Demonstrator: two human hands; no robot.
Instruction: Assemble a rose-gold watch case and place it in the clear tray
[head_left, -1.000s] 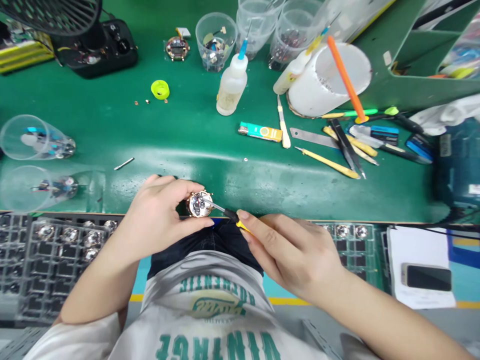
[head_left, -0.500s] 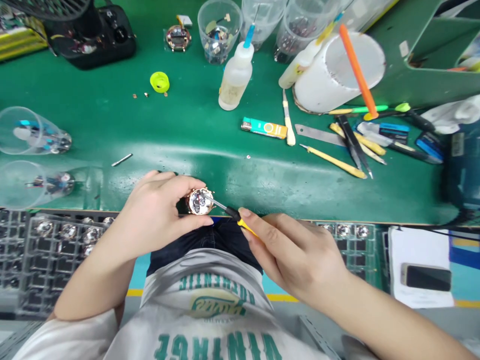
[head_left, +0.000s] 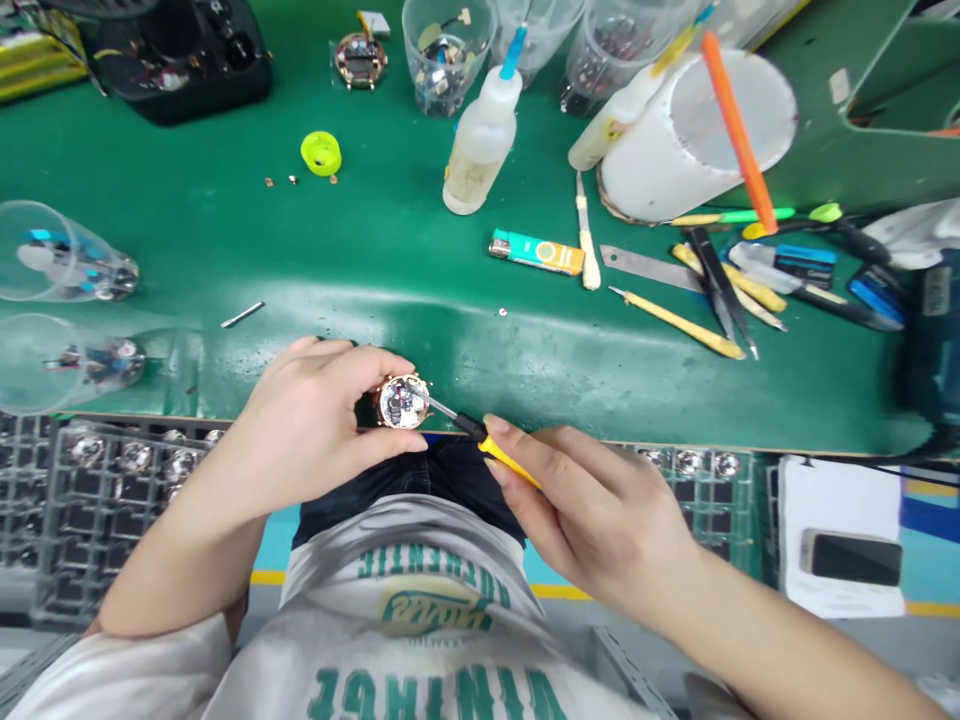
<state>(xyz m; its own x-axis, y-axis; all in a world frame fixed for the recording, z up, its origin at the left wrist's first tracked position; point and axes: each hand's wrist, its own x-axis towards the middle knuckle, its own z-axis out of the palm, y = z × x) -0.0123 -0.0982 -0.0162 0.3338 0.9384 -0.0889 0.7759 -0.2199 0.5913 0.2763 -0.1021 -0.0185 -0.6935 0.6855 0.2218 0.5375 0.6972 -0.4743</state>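
Observation:
Between the thumb and index finger of my left hand [head_left: 315, 425] is a round, rose-gold-rimmed watch case [head_left: 403, 402], its shiny inner parts facing up. It is held at the front edge of the green bench. My right hand [head_left: 592, 500] is closed around the yellow handle of a small screwdriver [head_left: 504, 455] with a black collar. The metal shaft points left, and its tip reaches the inside of the watch case. What exactly the tip touches is too small to make out.
A lighter [head_left: 536, 252], tweezers [head_left: 721, 290] and craft knives lie at right. Behind them stand a white cylinder [head_left: 660, 165], a dropper bottle [head_left: 480, 150] and plastic cups [head_left: 442, 65]. A yellow-green cap [head_left: 321, 153] lies mid-left. Trays with watch cases [head_left: 112, 520] sit below the bench edge.
The view has shifted slightly, so the bench items sit a little differently. My right hand shows slightly more of the yellow handle; the left hand keeps its hold on the watch case.

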